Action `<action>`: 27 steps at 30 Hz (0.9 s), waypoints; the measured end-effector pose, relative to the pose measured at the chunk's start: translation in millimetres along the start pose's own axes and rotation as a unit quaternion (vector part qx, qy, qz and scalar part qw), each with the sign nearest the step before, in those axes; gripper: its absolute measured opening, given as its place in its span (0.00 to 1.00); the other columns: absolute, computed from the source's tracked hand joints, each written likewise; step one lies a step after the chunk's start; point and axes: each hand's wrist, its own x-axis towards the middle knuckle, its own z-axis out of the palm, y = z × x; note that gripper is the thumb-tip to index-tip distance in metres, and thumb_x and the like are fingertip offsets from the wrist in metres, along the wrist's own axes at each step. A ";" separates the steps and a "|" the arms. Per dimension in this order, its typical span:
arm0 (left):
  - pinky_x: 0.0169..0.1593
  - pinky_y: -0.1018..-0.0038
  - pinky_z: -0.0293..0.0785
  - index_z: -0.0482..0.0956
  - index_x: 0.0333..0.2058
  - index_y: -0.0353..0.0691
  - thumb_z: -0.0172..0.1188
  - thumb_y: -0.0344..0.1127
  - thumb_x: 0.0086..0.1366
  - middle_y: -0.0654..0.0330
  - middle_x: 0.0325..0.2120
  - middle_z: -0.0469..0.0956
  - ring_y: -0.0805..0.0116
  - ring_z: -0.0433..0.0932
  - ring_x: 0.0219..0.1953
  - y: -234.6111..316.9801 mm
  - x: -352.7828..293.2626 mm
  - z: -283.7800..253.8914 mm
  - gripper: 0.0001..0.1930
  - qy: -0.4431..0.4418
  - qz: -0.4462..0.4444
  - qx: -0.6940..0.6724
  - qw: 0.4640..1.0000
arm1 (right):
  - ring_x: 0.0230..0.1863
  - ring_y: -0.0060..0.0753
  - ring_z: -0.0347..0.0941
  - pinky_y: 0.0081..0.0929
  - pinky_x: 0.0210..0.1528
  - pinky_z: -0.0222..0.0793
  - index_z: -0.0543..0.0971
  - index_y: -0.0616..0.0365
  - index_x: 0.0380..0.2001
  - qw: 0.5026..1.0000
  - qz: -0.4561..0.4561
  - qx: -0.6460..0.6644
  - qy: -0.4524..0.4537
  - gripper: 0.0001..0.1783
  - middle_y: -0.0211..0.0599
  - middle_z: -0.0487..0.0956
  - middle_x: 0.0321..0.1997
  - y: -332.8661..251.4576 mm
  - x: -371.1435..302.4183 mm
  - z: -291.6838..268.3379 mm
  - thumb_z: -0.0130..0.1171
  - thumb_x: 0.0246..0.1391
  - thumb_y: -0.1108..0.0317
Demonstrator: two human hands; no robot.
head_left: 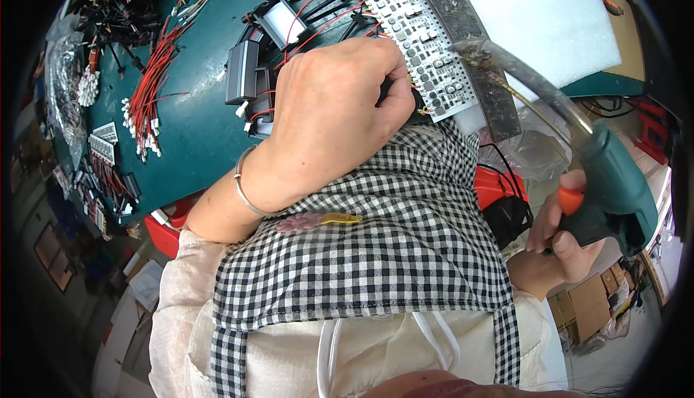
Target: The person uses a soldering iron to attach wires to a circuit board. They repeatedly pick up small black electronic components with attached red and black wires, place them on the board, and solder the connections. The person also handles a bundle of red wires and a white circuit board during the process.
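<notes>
My left hand is closed in a pinch at the near left edge of a white circuit board panel, which carries rows of small electronic parts. Its fingertips are turned away, so what they grip is hidden; coloured wire ends show beside them. In my right hand is a green soldering gun with an orange trigger, a finger resting on that trigger. The gun's metal tube and thin solder wire point left, ending over a dark, stained strip along the panel's right side.
Black rectangular housings with red and black leads lie left of the panel on the green table. Farther left are red wires with white connectors and a dark cable heap. White foam sheet lies at the far right.
</notes>
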 end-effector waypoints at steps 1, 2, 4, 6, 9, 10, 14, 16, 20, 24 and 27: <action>0.18 0.78 0.58 0.78 0.22 0.40 0.63 0.25 0.48 0.64 0.12 0.68 0.76 0.62 0.12 0.3 -0.8 -0.4 0.03 0.000 -0.002 0.004 1.000 | 0.13 0.24 0.66 0.19 0.14 0.65 0.63 0.79 0.52 1.000 -0.003 0.002 -0.014 0.40 0.39 0.72 0.25 0.9 1.7 -2.1 0.71 0.42 0.66; 0.18 0.78 0.58 0.78 0.22 0.40 0.63 0.25 0.48 0.64 0.12 0.68 0.76 0.62 0.12 0.5 -1.7 -1.1 0.03 -0.001 -0.003 0.007 1.000 | 0.14 0.23 0.66 0.20 0.14 0.66 0.62 0.78 0.52 1.000 -0.005 0.005 -0.027 0.40 0.37 0.71 0.25 1.8 3.9 -3.5 0.71 0.43 0.65; 0.18 0.78 0.58 0.78 0.22 0.40 0.63 0.25 0.48 0.64 0.13 0.68 0.76 0.63 0.12 1.3 -2.2 -1.8 0.03 -0.001 -0.004 0.010 1.000 | 0.14 0.23 0.67 0.21 0.15 0.67 0.61 0.78 0.53 0.999 -0.007 0.009 -0.041 0.40 0.36 0.70 0.24 2.9 6.2 -4.1 0.70 0.44 0.65; 0.18 0.78 0.59 0.78 0.22 0.40 0.63 0.25 0.48 0.64 0.13 0.69 0.76 0.63 0.12 1.3 -2.6 -0.6 0.03 0.002 -0.005 0.008 1.000 | 0.14 0.24 0.67 0.21 0.15 0.67 0.61 0.78 0.53 0.999 -0.005 0.014 -0.044 0.40 0.36 0.71 0.24 4.1 7.3 -3.4 0.70 0.44 0.65; 0.18 0.78 0.59 0.78 0.22 0.40 0.63 0.25 0.48 0.64 0.13 0.69 0.76 0.63 0.12 -1.0 -2.5 2.4 0.03 0.005 0.002 -0.003 1.000 | 0.15 0.24 0.67 0.22 0.16 0.68 0.60 0.77 0.55 0.999 0.004 0.009 -0.049 0.41 0.36 0.70 0.24 1.1 7.6 -3.0 0.70 0.45 0.66; 0.18 0.78 0.59 0.78 0.22 0.40 0.63 0.25 0.48 0.64 0.13 0.69 0.76 0.63 0.12 -0.4 -2.4 1.5 0.03 0.003 0.000 -0.001 1.000 | 0.15 0.25 0.67 0.23 0.16 0.69 0.60 0.76 0.55 0.999 0.010 0.009 -0.053 0.41 0.36 0.70 0.24 0.5 7.8 -3.7 0.70 0.45 0.65; 0.18 0.78 0.61 0.78 0.23 0.40 0.63 0.25 0.49 0.64 0.14 0.71 0.75 0.65 0.13 0.8 -3.7 -0.2 0.03 0.002 -0.004 0.013 1.000 | 0.16 0.26 0.68 0.24 0.18 0.69 0.59 0.73 0.56 0.997 0.018 0.013 -0.068 0.41 0.37 0.70 0.25 0.5 9.7 -4.2 0.70 0.46 0.65; 0.19 0.77 0.63 0.78 0.23 0.40 0.63 0.25 0.49 0.63 0.15 0.73 0.73 0.68 0.14 0.7 -4.6 -1.7 0.03 0.006 -0.001 0.019 1.000 | 0.16 0.26 0.68 0.24 0.18 0.69 0.59 0.73 0.56 0.997 0.014 0.015 -0.072 0.40 0.37 0.70 0.24 1.3 12.3 -2.2 0.69 0.46 0.65; 0.26 0.69 0.73 0.79 0.26 0.39 0.67 0.30 0.51 0.59 0.22 0.79 0.60 0.78 0.22 5.0 -7.8 -14.8 0.05 -0.027 0.012 0.061 0.998 | 0.15 0.26 0.67 0.24 0.17 0.69 0.59 0.73 0.56 0.996 0.003 0.012 -0.086 0.39 0.37 0.69 0.23 1.0 14.4 -4.0 0.68 0.47 0.66; 0.27 0.68 0.74 0.79 0.28 0.41 0.69 0.30 0.49 0.59 0.24 0.80 0.60 0.79 0.24 9.5 -13.5 -52.2 0.08 0.005 0.028 0.135 0.990 | 0.14 0.25 0.65 0.24 0.16 0.69 0.58 0.73 0.56 0.995 -0.025 0.014 -0.092 0.39 0.37 0.68 0.22 5.5 19.7 -8.2 0.67 0.47 0.66; 0.28 0.68 0.74 0.79 0.30 0.39 0.67 0.26 0.49 0.58 0.24 0.80 0.59 0.79 0.25 6.0 -17.0 -81.6 0.08 0.006 0.026 0.137 0.990 | 0.14 0.25 0.66 0.24 0.16 0.69 0.58 0.73 0.56 0.994 -0.029 0.023 -0.104 0.38 0.37 0.68 0.22 8.4 25.3 -9.3 0.66 0.48 0.67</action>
